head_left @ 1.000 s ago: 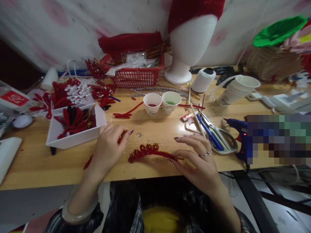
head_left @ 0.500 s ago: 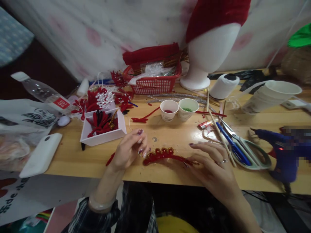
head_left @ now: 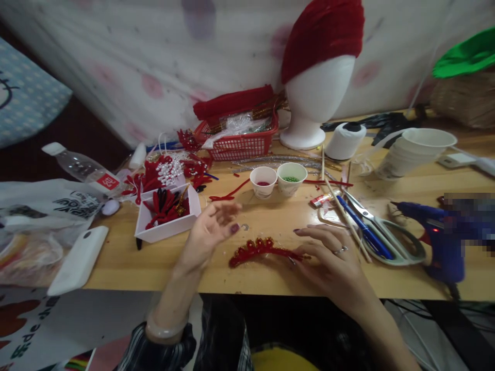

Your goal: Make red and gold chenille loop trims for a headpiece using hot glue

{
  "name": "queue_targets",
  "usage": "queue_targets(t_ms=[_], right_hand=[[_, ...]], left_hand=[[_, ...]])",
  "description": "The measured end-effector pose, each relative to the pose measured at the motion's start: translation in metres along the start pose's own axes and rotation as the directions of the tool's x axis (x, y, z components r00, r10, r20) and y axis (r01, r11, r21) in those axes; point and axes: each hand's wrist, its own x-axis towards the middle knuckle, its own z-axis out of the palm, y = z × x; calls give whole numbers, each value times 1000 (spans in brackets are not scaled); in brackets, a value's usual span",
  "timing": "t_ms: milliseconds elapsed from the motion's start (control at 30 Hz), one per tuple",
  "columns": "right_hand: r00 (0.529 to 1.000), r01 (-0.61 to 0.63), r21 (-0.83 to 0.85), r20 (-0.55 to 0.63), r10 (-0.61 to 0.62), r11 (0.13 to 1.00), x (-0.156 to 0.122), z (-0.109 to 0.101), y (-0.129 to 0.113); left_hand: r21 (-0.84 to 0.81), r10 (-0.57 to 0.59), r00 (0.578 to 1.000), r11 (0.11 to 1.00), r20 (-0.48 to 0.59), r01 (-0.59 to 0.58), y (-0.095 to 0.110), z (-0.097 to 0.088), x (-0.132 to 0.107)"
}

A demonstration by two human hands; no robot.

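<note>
A curved red pipe-cleaner ornament with gold trim (head_left: 260, 249) lies on the wooden table (head_left: 127, 263) near its front edge. My right hand (head_left: 332, 257) rests at the ornament's right end, thumb and a finger pinched on its tip, the other fingers spread. A ring sits on one finger. My left hand (head_left: 212, 229) hovers just left of the ornament, fingers apart and stretched out, holding nothing. A white box of red pieces (head_left: 166, 233) stands just left of that hand.
Two small paper cups (head_left: 277, 180) stand behind the ornament. Scissors and a blue pen (head_left: 381, 234) and a blue glue gun (head_left: 429, 226) lie to the right. A red basket (head_left: 240, 147), foam head (head_left: 317, 98), thread spool (head_left: 344, 140), stacked cups (head_left: 410, 149) line the back. A white device (head_left: 79, 260) lies left.
My left hand has gone from pinched fingers to stretched, open ones and lifted slightly. The right hand stays on the ornament's end. The camera has swung left.
</note>
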Motion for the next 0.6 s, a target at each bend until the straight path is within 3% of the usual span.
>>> queue_targets(t_ms=[100, 167, 333, 600], right_hand=[[1000, 4, -3, -11, -4, 1000, 0, 0, 0], [1000, 4, -9, -24, -4, 1000, 0, 0, -1], [1000, 7, -11, -20, -8, 1000, 0, 0, -1], [1000, 23, -9, -12, -23, 1000, -1, 0, 0]], left_hand=[[407, 158, 987, 904, -30, -132, 1, -3, 2], [479, 151, 987, 871, -59, -105, -1, -6, 1], [80, -59, 984, 994, -170, 73, -4, -8, 0], [-32, -63, 988, 998, -143, 59, 2, -1, 0]])
